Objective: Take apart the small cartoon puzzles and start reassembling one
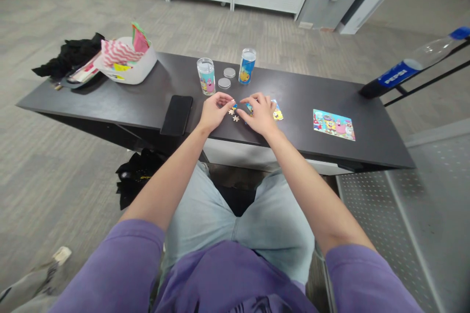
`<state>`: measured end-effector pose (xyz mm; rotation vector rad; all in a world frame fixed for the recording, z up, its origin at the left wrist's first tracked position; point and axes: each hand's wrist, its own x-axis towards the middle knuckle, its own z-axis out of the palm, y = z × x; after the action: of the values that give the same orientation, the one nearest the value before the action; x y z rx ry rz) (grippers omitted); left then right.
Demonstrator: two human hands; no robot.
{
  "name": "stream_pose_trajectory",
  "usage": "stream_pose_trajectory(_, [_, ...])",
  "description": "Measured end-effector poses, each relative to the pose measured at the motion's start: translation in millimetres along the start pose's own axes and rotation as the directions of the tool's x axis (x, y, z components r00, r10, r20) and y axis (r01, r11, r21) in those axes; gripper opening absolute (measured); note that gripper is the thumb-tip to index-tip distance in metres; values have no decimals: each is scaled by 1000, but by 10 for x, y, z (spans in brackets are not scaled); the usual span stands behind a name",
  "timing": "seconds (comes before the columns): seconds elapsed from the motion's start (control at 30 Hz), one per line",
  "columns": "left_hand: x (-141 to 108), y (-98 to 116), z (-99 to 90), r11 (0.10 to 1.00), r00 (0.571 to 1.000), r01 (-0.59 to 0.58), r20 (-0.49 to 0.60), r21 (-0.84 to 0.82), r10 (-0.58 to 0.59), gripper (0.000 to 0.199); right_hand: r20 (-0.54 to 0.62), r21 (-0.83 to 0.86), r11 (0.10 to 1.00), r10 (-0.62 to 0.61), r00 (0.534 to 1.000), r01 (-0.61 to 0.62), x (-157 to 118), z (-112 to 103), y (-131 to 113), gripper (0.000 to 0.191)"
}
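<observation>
Puzzle pieces (236,118), small and loose, lie on the dark surface (301,95) between the two grips, a couple showing pale; more coloured ones sit partly under the right grip.

Left to right: white basket (137,74) of odds and ends, well left of the left grip. Phone (176,115) flat, nearer left of it. Clear printed jar (206,76) upright, just beyond it. Left grip (216,110) is narrow, thumb and fingertips close together at a blue-and-yellow piece; can't tell if pinched or just touched. Two round lids (224,83) lie flat beyond the gap between grips. Second jar (247,66) upright, beyond the right grip. Right grip (261,115) fairly wide, thumb apart from fingers, low over the coloured pieces, hiding some. Picture card (334,124) flat, right of it. Cola bottle (398,73) far right.

Risks, my guess: right palm drags hidden pieces out of place; a sloppy left pinch flicks a tiny piece off the near edge; reaching forward tips the nearer jar; left wrist drifting outward bumps the phone.
</observation>
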<state>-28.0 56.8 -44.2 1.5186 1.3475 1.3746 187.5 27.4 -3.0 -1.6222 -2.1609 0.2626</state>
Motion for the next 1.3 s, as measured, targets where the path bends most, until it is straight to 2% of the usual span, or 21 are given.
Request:
stream_pose_trajectory(0.07, [-12, 14, 5, 999, 1000, 15, -7, 48, -15, 12, 8, -11, 1000, 20, 1000, -20, 86, -32, 36, 43])
stream_pose_trajectory(0.2, [-14, 29, 20, 987, 999, 40, -5, 157, -39, 13, 82, -79, 994, 86, 993, -79, 210, -200, 290, 39])
stream_pose_trajectory(0.3, [1, 47, 12, 974, 999, 38, -22, 223, -34, 16, 166, -127, 990, 83, 983, -62, 286, -312, 446, 41])
stream_pose_trajectory(0.4, [-21, 68, -26, 965, 999, 33, -14, 260, -30, 11, 215, -145, 989, 69, 974, -38, 343, -349, 486, 45])
stream_pose_trajectory(0.6, [-212, 69, -148, 948, 977, -64, 213, 311, -4, 23, 266, -133, 991, 46, 963, -11, 433, -287, 451, 50])
stream_pose_trajectory(0.67, [-252, 61, -164, 923, 961, -124, 278, 365, 19, 17, 265, -124, 992, 45, 963, -12, 464, -265, 454, 46])
stream_pose_trajectory(0.77, [-263, 49, -154, 892, 948, -177, 315, 417, 41, 6, 264, -116, 993, 37, 964, -6, 511, -246, 461, 36])
stream_pose_trajectory(1.07, [-206, -28, -102, 901, 963, -144, 266, 408, 33, 12, 309, -79, 994, -46, 950, 73, 601, -185, 346, 16])
stream_pose_trajectory(1.17, [-209, -50, -101, 900, 971, -131, 235, 416, 33, 17, 302, -51, 994, -74, 951, 94, 597, -182, 316, 26])
stream_pose_trajectory(1.3, [-242, -32, -109, 889, 974, -138, 221, 437, 42, 18, 191, -30, 999, -35, 981, 41, 466, -282, 460, 40])
